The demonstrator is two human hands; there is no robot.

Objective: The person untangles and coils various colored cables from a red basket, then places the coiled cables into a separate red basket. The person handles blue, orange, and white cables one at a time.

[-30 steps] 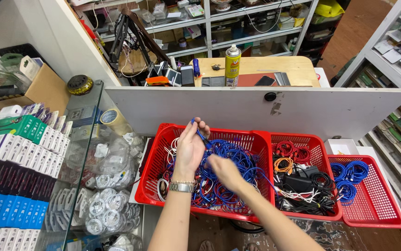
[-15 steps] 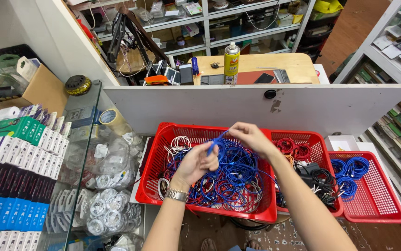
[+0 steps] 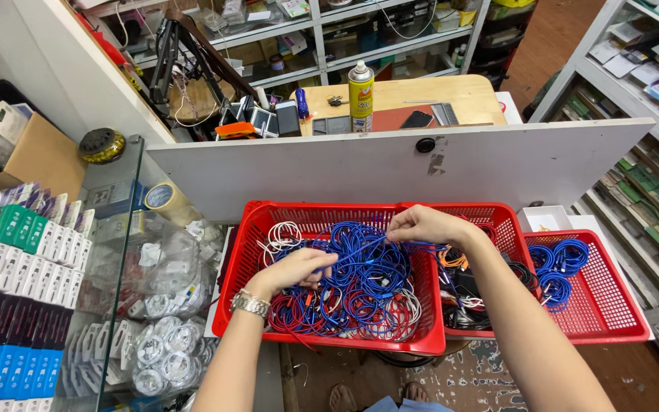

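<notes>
A red plastic basket [image 3: 247,255] holds a tangle of blue, red and white cables [image 3: 360,294]. My left hand [image 3: 293,271], with a metal watch on the wrist, pinches one end of a blue cable [image 3: 360,248] low over the pile. My right hand [image 3: 425,225] grips the same cable further along, over the basket's right rim. The cable runs stretched between the two hands.
A second red basket [image 3: 503,221] with orange and black cables sits to the right, then a third [image 3: 608,305] with coiled blue cables. A white board [image 3: 390,164] stands behind. At left, a glass case [image 3: 127,252], boxed goods [image 3: 9,244] and bagged white cables [image 3: 157,336]. A spray can [image 3: 360,90] stands on a wooden desk.
My right hand has moved up and to the right, from the pile to the basket's right rim, drawing the blue cable out. My left hand has dropped lower over the tangle.
</notes>
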